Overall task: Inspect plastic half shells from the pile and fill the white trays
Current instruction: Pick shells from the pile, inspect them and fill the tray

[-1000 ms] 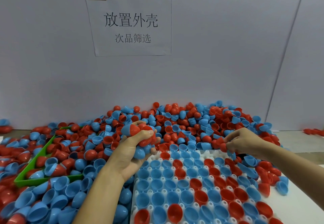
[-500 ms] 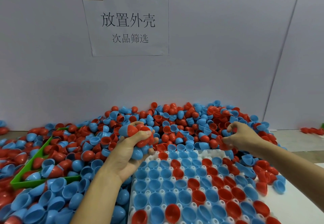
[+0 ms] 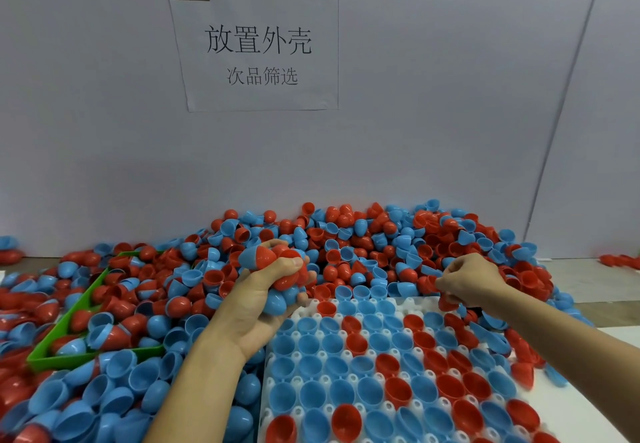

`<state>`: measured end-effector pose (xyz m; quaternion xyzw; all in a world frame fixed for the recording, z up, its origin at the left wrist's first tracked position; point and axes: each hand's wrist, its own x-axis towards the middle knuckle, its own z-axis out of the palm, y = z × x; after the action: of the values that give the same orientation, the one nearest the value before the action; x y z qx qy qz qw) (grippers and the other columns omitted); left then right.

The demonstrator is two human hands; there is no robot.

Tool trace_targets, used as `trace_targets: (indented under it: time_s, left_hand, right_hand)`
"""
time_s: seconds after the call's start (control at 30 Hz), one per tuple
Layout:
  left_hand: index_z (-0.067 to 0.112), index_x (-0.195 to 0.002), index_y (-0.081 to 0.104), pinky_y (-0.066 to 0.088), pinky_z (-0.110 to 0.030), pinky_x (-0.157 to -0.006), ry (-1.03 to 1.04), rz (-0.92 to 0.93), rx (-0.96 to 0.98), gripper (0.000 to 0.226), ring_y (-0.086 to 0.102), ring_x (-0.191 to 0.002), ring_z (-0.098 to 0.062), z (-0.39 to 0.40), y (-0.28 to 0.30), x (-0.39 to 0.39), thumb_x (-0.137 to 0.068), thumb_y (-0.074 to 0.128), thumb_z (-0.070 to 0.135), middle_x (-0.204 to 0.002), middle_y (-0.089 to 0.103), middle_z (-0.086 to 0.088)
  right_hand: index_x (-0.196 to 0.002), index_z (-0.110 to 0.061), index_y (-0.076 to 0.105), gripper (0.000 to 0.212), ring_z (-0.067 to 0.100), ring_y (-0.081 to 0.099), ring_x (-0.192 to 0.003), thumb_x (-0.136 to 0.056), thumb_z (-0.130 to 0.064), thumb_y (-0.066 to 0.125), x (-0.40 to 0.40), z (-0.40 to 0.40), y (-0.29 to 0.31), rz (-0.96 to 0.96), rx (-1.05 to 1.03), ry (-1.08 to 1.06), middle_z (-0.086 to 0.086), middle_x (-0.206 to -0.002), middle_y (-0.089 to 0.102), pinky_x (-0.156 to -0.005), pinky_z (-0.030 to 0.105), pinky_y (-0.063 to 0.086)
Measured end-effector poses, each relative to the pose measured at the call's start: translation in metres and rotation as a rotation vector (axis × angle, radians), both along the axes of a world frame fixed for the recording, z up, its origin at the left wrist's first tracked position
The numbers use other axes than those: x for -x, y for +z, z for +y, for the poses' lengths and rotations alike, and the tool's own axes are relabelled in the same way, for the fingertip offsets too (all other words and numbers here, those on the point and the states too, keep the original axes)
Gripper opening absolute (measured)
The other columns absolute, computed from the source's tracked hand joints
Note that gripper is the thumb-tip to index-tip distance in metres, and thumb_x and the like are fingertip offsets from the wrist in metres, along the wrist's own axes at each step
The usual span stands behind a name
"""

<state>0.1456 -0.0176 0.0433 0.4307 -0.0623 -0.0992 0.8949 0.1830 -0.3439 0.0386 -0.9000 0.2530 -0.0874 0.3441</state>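
A big pile of red and blue plastic half shells (image 3: 363,245) lies against the grey wall. In front of it a white tray (image 3: 412,304) holds several red and blue shells, open side up. My left hand (image 3: 256,304) grips a bunch of red and blue shells (image 3: 273,269) just left of the tray's far left corner. My right hand (image 3: 471,281) pinches a red shell (image 3: 446,304) over the tray's far right corner, at the foot of the pile.
A green tray (image 3: 83,359) with several shells sits at the left, half buried in the pile. Loose blue shells (image 3: 104,394) cover the near left. A paper sign (image 3: 256,47) hangs on the wall. A few red shells (image 3: 620,260) lie far right.
My right hand has drawn slightly back from the pile toward the tray's far right corner. My left hand keeps its bunch of shells in about the same place.
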Motion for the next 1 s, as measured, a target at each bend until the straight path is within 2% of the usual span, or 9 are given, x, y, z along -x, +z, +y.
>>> trace_targets:
  time_s: [0.07, 0.2, 0.3, 0.43, 0.5, 0.57, 0.7, 0.83, 1.0]
  left_hand:
    - [0.020, -0.102, 0.067, 0.055, -0.031, -0.052, 0.002, 0.003, 0.002, 0.036, 0.073, -0.084, -0.028, 0.000, 0.000, 0.000, -0.069, 0.073, 0.006, -0.103, 0.073, -0.017]
    - [0.018, -0.104, 0.066, 0.055, -0.030, -0.053, 0.003, 0.012, -0.010, 0.036, 0.073, -0.085, -0.028, 0.000, -0.001, -0.001, -0.071, 0.072, 0.006, -0.110, 0.072, -0.022]
    - [0.016, -0.108, 0.065, 0.056, -0.030, -0.053, 0.011, 0.022, -0.013, 0.039, 0.073, -0.086, -0.028, 0.001, -0.001, -0.001, -0.071, 0.073, 0.005, -0.117, 0.070, -0.023]
    - [0.019, -0.104, 0.066, 0.055, -0.031, -0.053, 0.006, 0.015, -0.007, 0.039, 0.073, -0.087, -0.029, 0.000, -0.001, -0.001, -0.068, 0.074, 0.005, -0.114, 0.070, -0.021]
    - [0.020, -0.103, 0.066, 0.055, -0.030, -0.052, 0.002, 0.015, -0.002, 0.040, 0.073, -0.085, -0.028, 0.000, -0.001, -0.001, -0.068, 0.074, 0.005, -0.112, 0.071, -0.020]
    - [0.020, -0.103, 0.066, 0.055, -0.030, -0.053, 0.000, 0.012, -0.002, 0.039, 0.073, -0.085, -0.028, -0.001, 0.000, -0.001, -0.068, 0.074, 0.005, -0.110, 0.071, -0.019]
    - [0.021, -0.099, 0.067, 0.055, -0.031, -0.053, -0.008, 0.003, -0.009, 0.035, 0.072, -0.087, -0.029, -0.001, -0.001, -0.001, -0.068, 0.074, 0.005, -0.108, 0.071, -0.018]
    - [0.020, -0.098, 0.067, 0.055, -0.030, -0.053, -0.013, 0.000, -0.014, 0.037, 0.072, -0.088, -0.029, -0.002, 0.000, 0.000, -0.065, 0.075, 0.007, -0.105, 0.071, -0.017]
    - [0.021, -0.099, 0.067, 0.055, -0.031, -0.053, -0.011, -0.003, -0.019, 0.038, 0.072, -0.087, -0.029, -0.002, 0.001, 0.000, -0.064, 0.075, 0.007, -0.103, 0.072, -0.016]
  right_hand:
    - [-0.075, -0.001, 0.070, 0.013, 0.010, 0.055, -0.043, -0.085, -0.009, 0.073, -0.004, 0.004, 0.000, 0.050, 0.003, -0.019, 0.006, -0.060, 0.064, -0.040, 0.018, 0.042]
    - [-0.082, 0.000, 0.066, 0.008, 0.015, 0.053, -0.056, -0.081, -0.006, 0.071, -0.011, 0.009, -0.003, 0.109, 0.034, -0.053, 0.010, -0.072, 0.061, -0.046, 0.021, 0.043]
    - [-0.087, -0.001, 0.066, 0.008, 0.015, 0.055, -0.056, -0.081, -0.003, 0.070, -0.014, 0.011, -0.007, 0.125, 0.053, -0.069, 0.009, -0.072, 0.061, -0.044, 0.020, 0.043]
    - [-0.080, -0.004, 0.060, 0.010, 0.015, 0.054, -0.056, -0.081, -0.001, 0.069, -0.016, 0.011, -0.008, 0.114, 0.104, -0.074, 0.008, -0.072, 0.061, -0.037, 0.018, 0.039]
    - [-0.083, -0.001, 0.062, 0.006, 0.017, 0.056, -0.059, -0.082, 0.001, 0.068, -0.017, 0.010, -0.005, 0.111, 0.131, -0.055, 0.010, -0.074, 0.062, -0.045, 0.021, 0.047]
    - [-0.086, 0.002, 0.066, 0.002, 0.020, 0.059, -0.066, -0.086, 0.000, 0.065, -0.017, 0.008, -0.002, 0.134, 0.179, -0.003, 0.013, -0.077, 0.064, -0.059, 0.027, 0.053]
    - [-0.093, 0.001, 0.075, 0.015, 0.021, 0.065, -0.071, -0.090, -0.001, 0.061, -0.013, 0.009, 0.003, 0.165, 0.363, 0.188, 0.016, -0.085, 0.072, -0.071, 0.031, 0.061]
    - [-0.090, -0.010, 0.079, 0.015, 0.014, 0.069, -0.074, -0.092, -0.007, 0.064, -0.004, 0.012, 0.009, 0.205, 0.539, 0.382, 0.005, -0.084, 0.073, -0.068, 0.026, 0.062]
    - [-0.090, -0.015, 0.076, 0.023, 0.013, 0.067, -0.080, -0.090, 0.001, 0.059, 0.001, 0.008, 0.020, 0.329, 0.610, 0.502, -0.001, -0.086, 0.071, -0.070, 0.022, 0.060]
